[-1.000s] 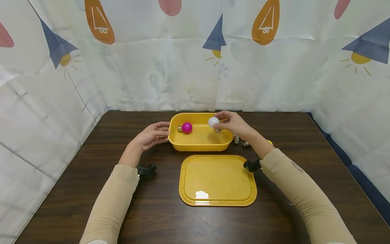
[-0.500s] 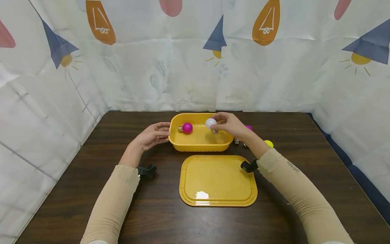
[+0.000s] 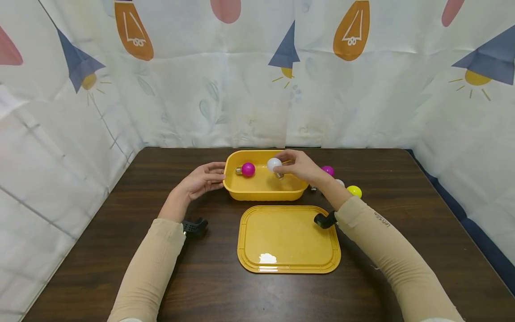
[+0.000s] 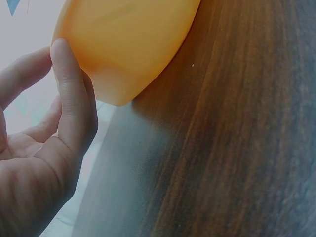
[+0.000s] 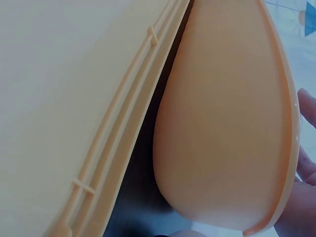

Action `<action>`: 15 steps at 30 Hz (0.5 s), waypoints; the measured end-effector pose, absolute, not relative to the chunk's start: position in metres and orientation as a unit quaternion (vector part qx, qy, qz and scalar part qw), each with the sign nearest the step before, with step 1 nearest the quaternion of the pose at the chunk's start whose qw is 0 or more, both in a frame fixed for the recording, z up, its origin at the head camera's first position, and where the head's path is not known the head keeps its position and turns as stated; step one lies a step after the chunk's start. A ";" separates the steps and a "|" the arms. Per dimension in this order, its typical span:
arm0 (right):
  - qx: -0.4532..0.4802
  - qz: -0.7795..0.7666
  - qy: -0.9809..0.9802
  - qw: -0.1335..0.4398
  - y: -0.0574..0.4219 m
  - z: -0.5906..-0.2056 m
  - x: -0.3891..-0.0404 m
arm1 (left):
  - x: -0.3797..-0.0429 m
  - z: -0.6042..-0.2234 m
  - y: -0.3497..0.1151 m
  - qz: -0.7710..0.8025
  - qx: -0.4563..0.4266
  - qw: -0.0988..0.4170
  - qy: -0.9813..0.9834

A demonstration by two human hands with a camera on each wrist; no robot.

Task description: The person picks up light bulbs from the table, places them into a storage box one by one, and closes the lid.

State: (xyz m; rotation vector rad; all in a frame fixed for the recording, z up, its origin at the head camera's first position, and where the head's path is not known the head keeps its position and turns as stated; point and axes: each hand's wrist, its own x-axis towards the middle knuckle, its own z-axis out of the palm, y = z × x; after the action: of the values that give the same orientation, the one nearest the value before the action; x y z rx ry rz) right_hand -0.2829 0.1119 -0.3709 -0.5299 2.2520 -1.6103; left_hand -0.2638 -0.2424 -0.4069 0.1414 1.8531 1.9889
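Observation:
My right hand pinches a white light bulb over the inside of a yellow plastic tub. The bulb tilts, its metal screw base pointing down and right. Inside the tub's left half lies a magenta light bulb. At the tub's left end, my left hand touches the rim with extended fingers and thumb. In the left wrist view, the thumb meets the tub's wall. The right wrist view shows the tub's outer wall; part of the right hand shows behind it, the held bulb hidden.
A yellow lid lies flat in front of the tub on the dark wooden table. Right of the tub, partly behind my right forearm, are another magenta bulb, a white one and a yellow one. A printed curtain hangs behind.
My right hand has moved left over the tub with the white bulb. More of the bulbs beside its forearm now shows. The left hand stays at the tub's left end.

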 end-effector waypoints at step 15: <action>-0.204 -0.563 0.786 0.156 0.095 -0.381 -0.287 | -0.263 -0.406 -0.242 0.716 0.047 0.212 0.663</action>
State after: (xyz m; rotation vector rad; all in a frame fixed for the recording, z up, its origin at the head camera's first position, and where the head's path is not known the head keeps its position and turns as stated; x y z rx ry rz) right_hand -0.2867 0.0948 -0.3806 -0.5849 2.2496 -1.6105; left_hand -0.2631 -0.2417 -0.4057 0.1312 1.8419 1.9896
